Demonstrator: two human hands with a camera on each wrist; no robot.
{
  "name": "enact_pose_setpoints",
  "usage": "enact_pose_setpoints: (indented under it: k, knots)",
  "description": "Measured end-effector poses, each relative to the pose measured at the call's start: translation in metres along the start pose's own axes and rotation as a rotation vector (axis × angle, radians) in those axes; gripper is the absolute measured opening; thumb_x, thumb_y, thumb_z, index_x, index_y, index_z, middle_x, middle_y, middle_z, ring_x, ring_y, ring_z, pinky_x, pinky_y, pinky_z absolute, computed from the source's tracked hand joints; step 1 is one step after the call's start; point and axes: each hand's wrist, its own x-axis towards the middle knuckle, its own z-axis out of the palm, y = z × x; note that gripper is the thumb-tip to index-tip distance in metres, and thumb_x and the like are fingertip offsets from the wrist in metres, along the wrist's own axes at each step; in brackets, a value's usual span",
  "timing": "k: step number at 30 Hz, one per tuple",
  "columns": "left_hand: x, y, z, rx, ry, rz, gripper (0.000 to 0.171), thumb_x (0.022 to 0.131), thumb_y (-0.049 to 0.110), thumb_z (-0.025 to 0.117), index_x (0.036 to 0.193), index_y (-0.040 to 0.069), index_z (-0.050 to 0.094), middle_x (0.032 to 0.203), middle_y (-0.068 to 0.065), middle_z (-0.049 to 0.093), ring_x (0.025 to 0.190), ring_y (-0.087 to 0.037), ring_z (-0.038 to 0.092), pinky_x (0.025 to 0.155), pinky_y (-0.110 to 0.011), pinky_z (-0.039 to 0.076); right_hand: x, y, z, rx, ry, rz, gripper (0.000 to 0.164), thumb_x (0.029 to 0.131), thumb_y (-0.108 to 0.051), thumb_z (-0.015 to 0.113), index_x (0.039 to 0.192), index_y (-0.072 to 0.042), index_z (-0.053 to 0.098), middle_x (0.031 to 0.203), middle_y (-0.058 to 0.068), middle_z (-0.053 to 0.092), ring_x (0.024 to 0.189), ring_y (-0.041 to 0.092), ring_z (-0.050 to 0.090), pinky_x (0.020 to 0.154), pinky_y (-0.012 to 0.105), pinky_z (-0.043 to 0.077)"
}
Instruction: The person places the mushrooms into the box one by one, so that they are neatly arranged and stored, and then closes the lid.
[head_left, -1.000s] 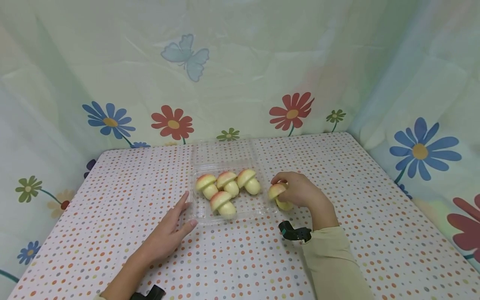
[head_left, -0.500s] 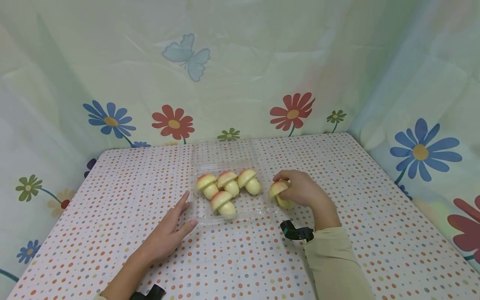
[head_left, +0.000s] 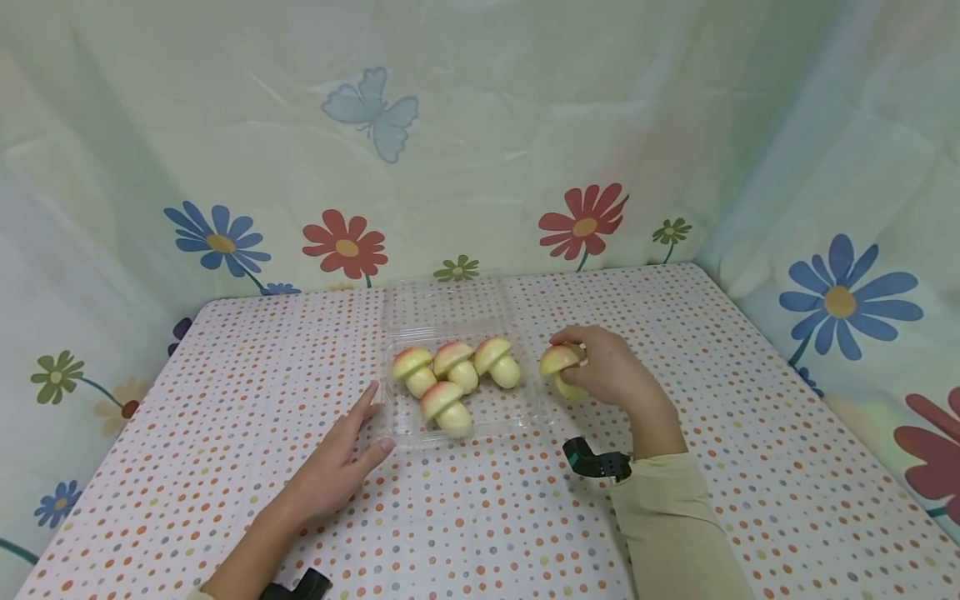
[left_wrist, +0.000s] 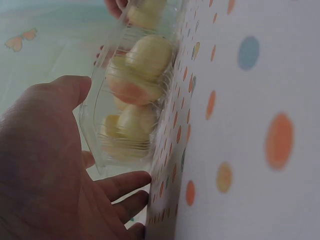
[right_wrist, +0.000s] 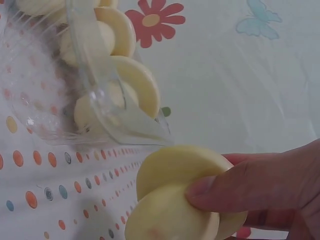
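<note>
In the head view, my right hand (head_left: 611,367) pinches a toy mushroom (head_left: 561,360) with a red-tinged yellow cap and pale stem, just right of a clear plastic box (head_left: 498,425). In the right wrist view, the thumb (right_wrist: 210,192) presses this mushroom's stem, and the mushroom appears raised off the table. Several similar mushrooms (head_left: 446,408) lie inside the box. At the box's left side is my left hand (head_left: 337,467), fingers extended. Up close in the left wrist view, the thumb (left_wrist: 75,90) is at the box's rim, with the other fingers (left_wrist: 125,185) by its lower edge.
The box's clear lid (head_left: 446,304) stands hinged back toward the rear edge. A white cloth with coloured dots covers the table (head_left: 465,533). A flowered curtain (head_left: 480,167) hangs behind and along both sides.
My right hand has lifted the mushroom up from the table beside the box. The left hand and the mushrooms in the box have stayed in place.
</note>
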Motion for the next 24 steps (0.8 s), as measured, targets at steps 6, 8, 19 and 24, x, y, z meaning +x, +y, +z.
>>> enact_pose_setpoints:
  k: [6, 8, 19, 24]
  knots:
    - [0.002, 0.001, 0.0, 0.002, -0.006, 0.006, 0.081, 0.107, 0.047, 0.053, 0.169, 0.023, 0.007, 0.165, -0.018, 0.037, 0.155, -0.043, 0.029, 0.122, -0.069, 0.022, -0.002, 0.0, -0.002, 0.014, 0.022, 0.007, 0.048, 0.09, -0.003, 0.071, 0.138, -0.004, 0.063, 0.144, 0.024, 0.058, 0.127, 0.042, 0.054, 0.099, 0.059, 0.048]
    - [0.002, 0.001, 0.0, -0.002, -0.007, 0.003, 0.081, 0.107, 0.047, 0.053, 0.168, 0.023, 0.007, 0.165, -0.018, 0.037, 0.155, -0.043, 0.029, 0.122, -0.069, 0.022, -0.002, 0.0, -0.001, 0.019, 0.031, 0.009, 0.048, 0.091, -0.004, 0.071, 0.138, -0.004, 0.063, 0.145, 0.025, 0.057, 0.127, 0.042, 0.054, 0.099, 0.059, 0.049]
    - [-0.001, 0.001, 0.0, -0.001, -0.001, -0.004, 0.08, 0.107, 0.047, 0.053, 0.168, 0.024, 0.008, 0.164, -0.019, 0.038, 0.154, -0.043, 0.03, 0.121, -0.07, 0.023, -0.004, -0.005, -0.002, 0.069, 0.151, -0.051, 0.049, 0.093, -0.006, 0.069, 0.141, -0.007, 0.061, 0.143, 0.02, 0.058, 0.125, 0.04, 0.055, 0.098, 0.058, 0.049]
    - [-0.001, 0.001, 0.0, 0.0, -0.002, -0.007, 0.08, 0.107, 0.049, 0.052, 0.168, 0.025, 0.007, 0.164, -0.018, 0.038, 0.154, -0.043, 0.03, 0.121, -0.07, 0.023, -0.004, -0.011, -0.002, 0.085, 0.205, -0.075, 0.051, 0.093, -0.008, 0.07, 0.143, -0.009, 0.059, 0.145, 0.019, 0.057, 0.129, 0.043, 0.053, 0.101, 0.063, 0.048]
